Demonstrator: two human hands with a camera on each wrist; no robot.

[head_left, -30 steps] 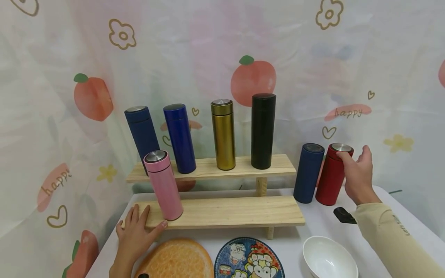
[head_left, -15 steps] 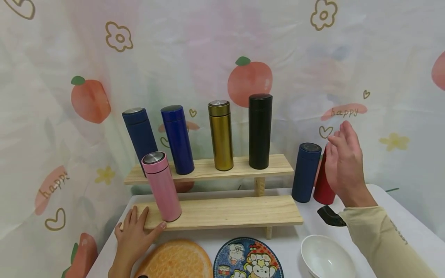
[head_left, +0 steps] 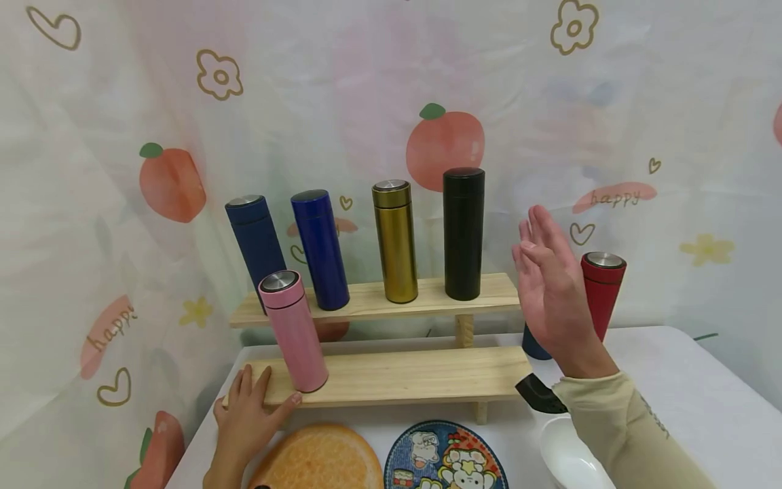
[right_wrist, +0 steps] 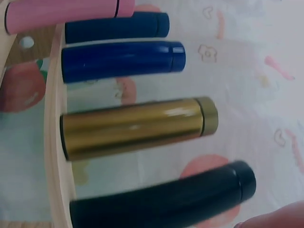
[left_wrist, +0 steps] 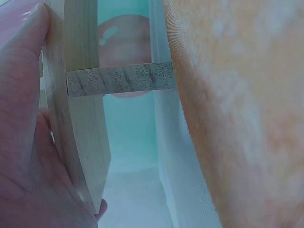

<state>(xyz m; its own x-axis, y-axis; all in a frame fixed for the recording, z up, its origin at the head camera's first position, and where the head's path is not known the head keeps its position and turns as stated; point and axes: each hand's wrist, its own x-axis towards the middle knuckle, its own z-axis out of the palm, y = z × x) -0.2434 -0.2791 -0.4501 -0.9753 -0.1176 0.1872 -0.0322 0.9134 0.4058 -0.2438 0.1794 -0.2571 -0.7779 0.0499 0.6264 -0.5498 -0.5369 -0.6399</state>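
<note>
I see four flasks [head_left: 395, 244] along upper shelf [head_left: 366, 297] | fifth flask [head_left: 296, 336] near left end of lower shelf [head_left: 421, 377] | bowl [head_left: 563, 449] off that shelf's front right corner

Fruit-print cloth backdrop [head_left: 318, 88] behind white table [head_left: 690, 380]

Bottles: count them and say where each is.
7: navy bottle, blue bottle, gold bottle, black bottle on the upper shelf; pink bottle on the lower shelf; further right, a red bottle and, mostly behind the right hand, a second navy bottle. Others may be hidden.
</note>
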